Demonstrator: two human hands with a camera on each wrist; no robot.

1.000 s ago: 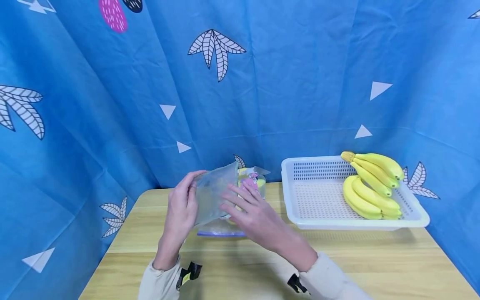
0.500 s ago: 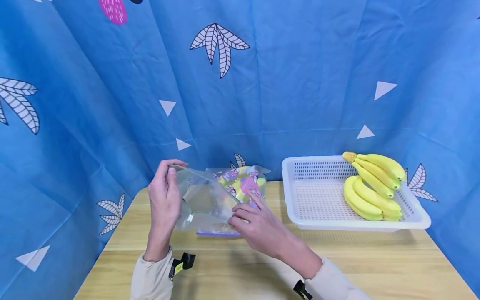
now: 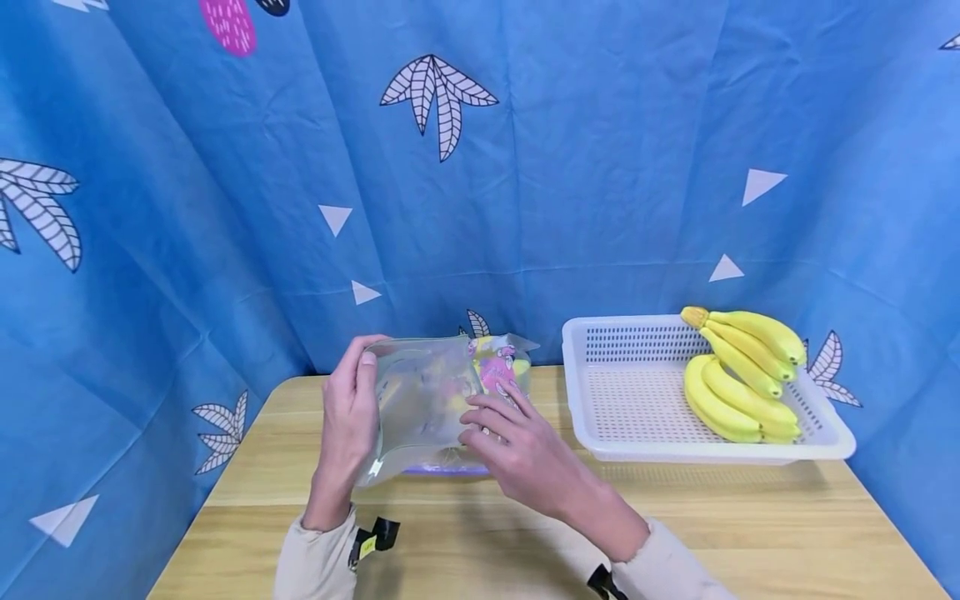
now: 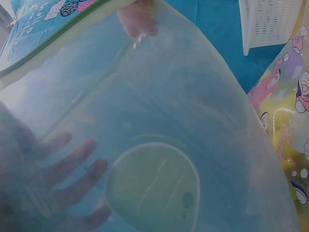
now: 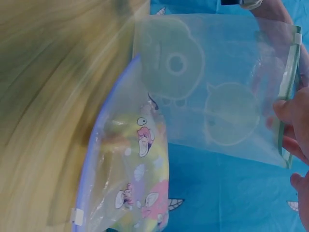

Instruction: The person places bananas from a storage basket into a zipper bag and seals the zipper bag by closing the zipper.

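Note:
A frosted, see-through zip bag (image 3: 427,392) with a green zip (image 5: 286,96) hangs between both hands above the table. My left hand (image 3: 352,408) grips it at its left side, thumb in front. At the right edge, my right hand (image 3: 517,442) pinches the bag with curled fingers. Pale green animal-like prints (image 5: 231,113) show on the bag. Behind and partly covered by it, a second zip bag (image 3: 498,371) with pink cartoon prints and a purple zip (image 5: 99,125) lies on the table; yellow shows in it.
On the right of the wooden table (image 3: 675,525) stands a white perforated basket (image 3: 615,450). Two bunches of yellow bananas (image 3: 738,400) lie in its right half, one stem reaching over the back rim. A blue printed curtain (image 3: 600,167) closes off the back and sides.
The right hand has come from open fingers to pinching the frosted bag's edge. Half a second ago the bag's mouth gaped; now it looks flatter, and the left hand has moved back right.

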